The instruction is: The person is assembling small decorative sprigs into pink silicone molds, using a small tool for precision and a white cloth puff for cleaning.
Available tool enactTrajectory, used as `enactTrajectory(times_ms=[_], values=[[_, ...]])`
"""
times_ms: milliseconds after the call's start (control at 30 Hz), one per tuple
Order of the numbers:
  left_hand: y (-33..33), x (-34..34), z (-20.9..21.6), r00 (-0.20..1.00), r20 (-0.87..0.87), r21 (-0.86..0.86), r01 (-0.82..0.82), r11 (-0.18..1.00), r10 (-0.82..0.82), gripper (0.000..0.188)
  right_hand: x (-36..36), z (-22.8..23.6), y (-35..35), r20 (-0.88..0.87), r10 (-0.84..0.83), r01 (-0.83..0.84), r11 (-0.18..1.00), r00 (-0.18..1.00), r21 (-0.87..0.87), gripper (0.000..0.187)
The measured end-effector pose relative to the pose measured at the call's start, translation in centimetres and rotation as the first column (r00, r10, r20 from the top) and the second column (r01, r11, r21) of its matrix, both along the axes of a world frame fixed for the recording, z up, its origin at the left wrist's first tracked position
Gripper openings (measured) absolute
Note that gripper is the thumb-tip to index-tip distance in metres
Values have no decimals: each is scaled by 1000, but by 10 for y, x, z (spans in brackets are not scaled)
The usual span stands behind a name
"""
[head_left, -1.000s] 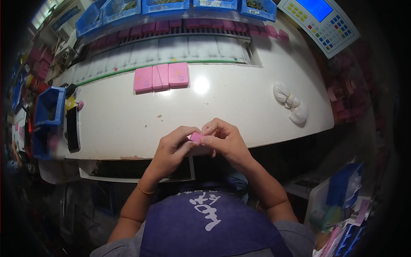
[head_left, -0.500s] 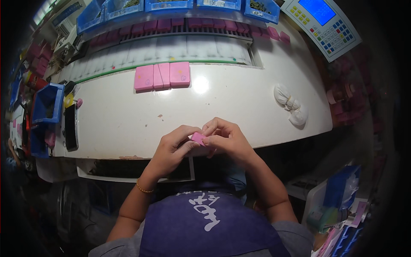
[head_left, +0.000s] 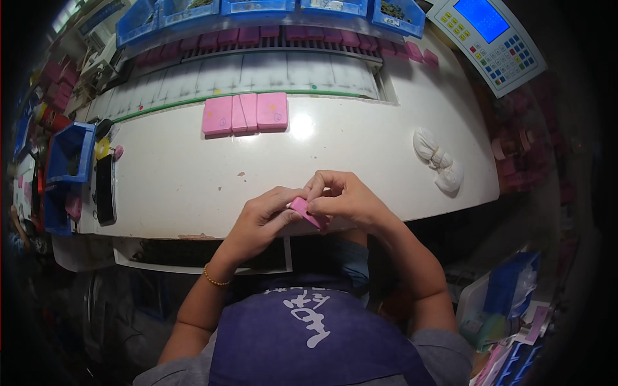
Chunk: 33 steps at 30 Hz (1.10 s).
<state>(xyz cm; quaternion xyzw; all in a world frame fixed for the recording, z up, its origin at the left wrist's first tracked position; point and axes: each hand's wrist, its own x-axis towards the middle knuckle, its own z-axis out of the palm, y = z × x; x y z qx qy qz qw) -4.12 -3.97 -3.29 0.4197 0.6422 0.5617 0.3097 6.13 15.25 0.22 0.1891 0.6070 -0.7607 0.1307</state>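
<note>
Close to the table's front edge, both my hands hold a small pink block (head_left: 314,220) that looks like rubber. My left hand (head_left: 265,217) pinches its left end between thumb and fingers. My right hand (head_left: 344,198) grips the upper right side with thumb and bent forefinger. A flap of the block hangs down below the fingertips, and the fingers cover part of it. Farther off on the white table (head_left: 167,180) lie three larger pink blocks (head_left: 244,113) side by side, with small drawn marks on top.
At the right lies a tied white cloth bundle (head_left: 439,161). A keypad panel with a blue screen (head_left: 492,48) stands at the far right. Blue bins (head_left: 257,6) line the back above a row of pink blocks (head_left: 249,35). A black phone-like slab (head_left: 105,190) lies left.
My right hand has shifted slightly up, and its lower fingers have drawn away from beneath the block. More of the pink block now shows, its lower part hanging down.
</note>
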Motion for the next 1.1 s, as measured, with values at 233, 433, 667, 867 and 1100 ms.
enactTrajectory(times_ms=[233, 433, 667, 867, 1100], values=[[2, 1, 1, 1000, -13, 14, -14, 1000, 14, 29, 1, -6, -7, -51, -53, 50, 996, 997, -68, 14], [1, 1, -3, 1000, 7, 8, -5, 1000, 5, 32, -4, -1, -23, -20, -65, 66, 996, 998, 61, 12], [4, -1, 9, 995, 24, -88, 102, 991, -100, 52, 22, -46, -6, -269, -503, 482, 864, 822, -143, 23], [12, 14, 6, 978, -203, -37, -66, 997, 57, 90, 46, -19, -28, -493, 71, 306, 706, 867, 639, 40], [18, 24, -6, 916, -357, 1, -197, 980, 185, 57, 39, -42, -39, -531, 242, 317, 581, 812, 749, 53]])
